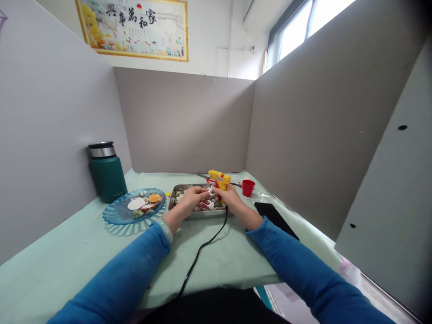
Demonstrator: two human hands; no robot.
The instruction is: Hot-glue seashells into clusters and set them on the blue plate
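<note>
Yellow in body, the glue gun point(219, 179) was clasped in the right hand point(231, 197) above the metal tray point(205, 214), towards the worktop's point(236, 256) far edge. The left hand point(192, 200) was held close by at a white piece point(209, 190) (whether pinched could not be told). If the cord point(206, 244) was snagged at the near edge, skin could be burned.

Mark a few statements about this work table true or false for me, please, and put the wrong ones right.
1. The right hand holds the yellow glue gun. True.
2. The cord is white. False: the cord is black.
3. The red cup stands right of the metal tray. True.
4. The left hand rests on the blue plate. False: the left hand is over the metal tray.
5. The green bottle stands left of the metal tray. True.
</note>
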